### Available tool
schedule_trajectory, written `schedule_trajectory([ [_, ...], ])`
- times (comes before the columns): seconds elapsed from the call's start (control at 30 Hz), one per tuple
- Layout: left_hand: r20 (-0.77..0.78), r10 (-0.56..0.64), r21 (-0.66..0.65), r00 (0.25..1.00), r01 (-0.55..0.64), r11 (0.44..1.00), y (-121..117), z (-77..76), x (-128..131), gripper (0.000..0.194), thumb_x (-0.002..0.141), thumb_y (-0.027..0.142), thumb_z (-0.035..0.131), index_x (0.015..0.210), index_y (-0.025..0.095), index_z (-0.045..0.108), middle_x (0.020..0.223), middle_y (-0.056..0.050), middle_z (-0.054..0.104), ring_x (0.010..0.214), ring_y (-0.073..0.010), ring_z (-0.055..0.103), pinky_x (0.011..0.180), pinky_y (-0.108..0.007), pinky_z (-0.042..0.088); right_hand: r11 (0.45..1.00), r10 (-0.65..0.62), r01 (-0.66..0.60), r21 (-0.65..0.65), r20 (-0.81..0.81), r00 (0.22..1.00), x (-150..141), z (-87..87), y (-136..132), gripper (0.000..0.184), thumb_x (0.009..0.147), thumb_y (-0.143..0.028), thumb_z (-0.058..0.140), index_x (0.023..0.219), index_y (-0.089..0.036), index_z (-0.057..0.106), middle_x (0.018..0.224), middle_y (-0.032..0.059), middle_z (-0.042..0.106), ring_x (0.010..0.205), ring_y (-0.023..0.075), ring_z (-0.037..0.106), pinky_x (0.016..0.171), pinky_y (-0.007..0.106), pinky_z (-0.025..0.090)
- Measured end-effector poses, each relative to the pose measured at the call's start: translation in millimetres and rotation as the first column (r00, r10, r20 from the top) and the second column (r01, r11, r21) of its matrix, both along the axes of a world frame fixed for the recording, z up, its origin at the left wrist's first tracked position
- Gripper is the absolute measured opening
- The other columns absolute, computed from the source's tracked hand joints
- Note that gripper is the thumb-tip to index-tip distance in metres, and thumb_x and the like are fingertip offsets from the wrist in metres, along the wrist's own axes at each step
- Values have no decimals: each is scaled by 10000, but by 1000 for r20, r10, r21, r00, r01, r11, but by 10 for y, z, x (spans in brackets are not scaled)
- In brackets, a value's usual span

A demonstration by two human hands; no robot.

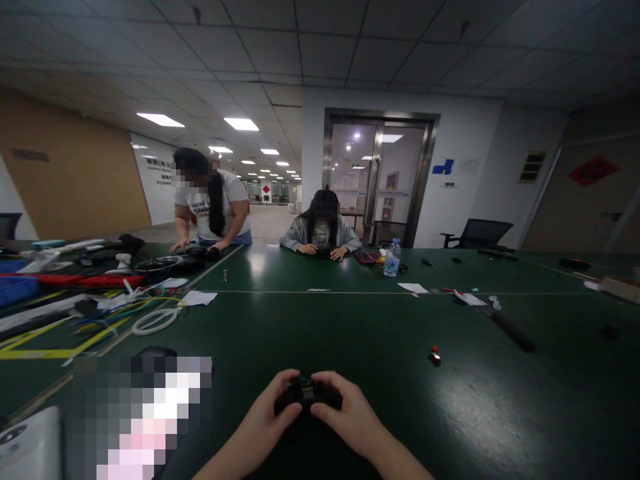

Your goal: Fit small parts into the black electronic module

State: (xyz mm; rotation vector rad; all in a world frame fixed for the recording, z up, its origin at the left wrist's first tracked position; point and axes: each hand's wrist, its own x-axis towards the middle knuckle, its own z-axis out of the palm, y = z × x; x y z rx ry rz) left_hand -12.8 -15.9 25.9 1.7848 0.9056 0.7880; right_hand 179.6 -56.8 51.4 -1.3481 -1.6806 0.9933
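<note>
My left hand point(270, 408) and my right hand point(349, 408) hold a small black object point(308, 393) between them, just above the near part of the green table point(400, 427). The fingers of each hand curl over the far side of it, with the thumbs on the near side. A lighter spot shows at its middle, but the image is too dark to tell its kind. A small red and silver item point(435, 356) lies on the table to the right of my hands. On the left is a blurred-out patch point(150, 420).
Cables point(157, 322) and a blue bin point(19, 289) crowd the left side. Across the table, one person point(213, 200) stands and another point(323, 230) sits. A water bottle point(393, 259), paper scraps point(413, 288) and a black-handled tool point(513, 331) lie farther back. A phone point(33, 443) is at lower left.
</note>
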Motion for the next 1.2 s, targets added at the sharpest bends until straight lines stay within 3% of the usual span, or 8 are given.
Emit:
schedule_trajectory([
  [0.1, 35, -19, -29, 999, 20, 999, -7, 24, -1, 441, 804, 297, 520, 1215, 232, 373, 1068, -44, 624, 1035, -230, 564, 918, -360, 397, 1000, 3, -2, 6, -26, 1000, -3, -12, 10, 369, 720, -268, 632, 1085, -258, 577, 1069, 11, 617, 1035, 218, 541, 905, 352, 397],
  [0.3, 41, -25, -44, 999, 27, 999, -19, 67, 3, 353, 797, 334, 534, 1117, 213, 446, 1076, -67, 623, 1060, -254, 551, 924, -372, 394, 1000, -4, 4, 6, -36, 999, 9, -36, 6, 405, 725, -267, 640, 1121, -281, 558, 1097, 1, 604, 1053, 213, 530, 913, 355, 389],
  [0.57, 48, -26, 19, 999, 25, 1000, 2, -22, 0, 297, 799, 290, 538, 1086, 252, 473, 1069, -33, 622, 1038, -242, 555, 914, -376, 403, 992, 13, -10, 123, -26, 1000, -20, -60, 20, 245, 731, -208, 629, 967, -266, 655, 993, 10, 639, 952, 186, 583, 849, 307, 431],
  [0.87, 63, -11, -19, 998, 12, 1000, 76, -75, -1, 449, 732, 309, 602, 1144, 237, 439, 1112, -67, 617, 1076, -267, 540, 937, -403, 393, 995, 15, -14, 99, -6, 1000, -31, -32, 13, 270, 742, -228, 618, 1007, -270, 642, 1014, 10, 640, 955, 192, 581, 844, 308, 431],
  [1.03, 48, -10, 6, 999, 10, 1000, 58, -67, 1, 347, 752, 318, 575, 1078, 240, 483, 1067, -43, 636, 1032, -255, 562, 910, -387, 413, 998, 8, -11, 69, 40, 999, -33, 12, -9, 281, 753, -252, 599, 1033, -262, 631, 1036, 14, 640, 976, 206, 570, 849, 320, 425],
  [1.2, 15, -7, 25, 1000, 7, 1000, 22, -28, -6, 328, 770, 312, 557, 1081, 245, 475, 1054, -30, 638, 1024, -247, 564, 900, -381, 422, 993, 3, -7, 115, 40, 999, -43, -51, 3, 258, 752, -217, 601, 998, -282, 641, 1007, -1, 646, 958, 195, 577, 853, 316, 427],
])
